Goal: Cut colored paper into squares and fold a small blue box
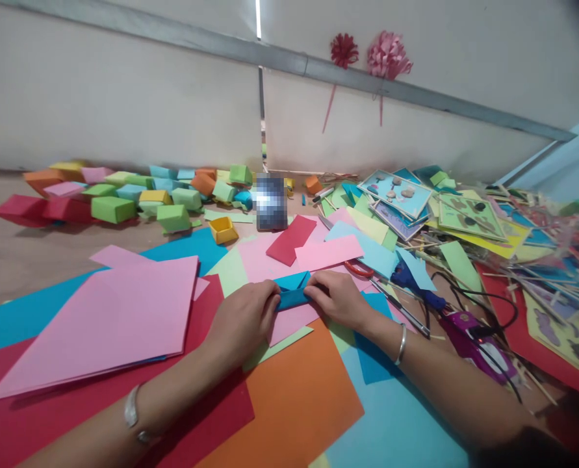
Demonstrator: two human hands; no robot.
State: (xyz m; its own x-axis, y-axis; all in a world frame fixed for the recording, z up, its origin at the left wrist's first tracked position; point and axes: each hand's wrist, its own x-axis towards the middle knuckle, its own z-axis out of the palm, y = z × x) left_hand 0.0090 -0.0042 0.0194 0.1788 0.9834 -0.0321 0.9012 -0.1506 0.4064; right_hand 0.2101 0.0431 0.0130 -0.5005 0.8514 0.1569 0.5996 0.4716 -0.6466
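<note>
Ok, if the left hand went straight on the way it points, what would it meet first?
The folded blue paper that the left hand pinches; beyond it, probably the right hand, though depth is unclear.

Behind the left hand [243, 315], a broad silver-coloured cuff bracelet [130, 406] circles the bare left forearm [184, 377], a gap showing between its ends; behind the right hand [340, 296], a slimmer, smooth silver-coloured bangle [403, 344] rings the bare right forearm [445, 374]

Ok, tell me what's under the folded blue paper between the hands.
Pink paper shows just past the near edge of the folded blue paper; whatever lies directly beneath is covered.
</note>
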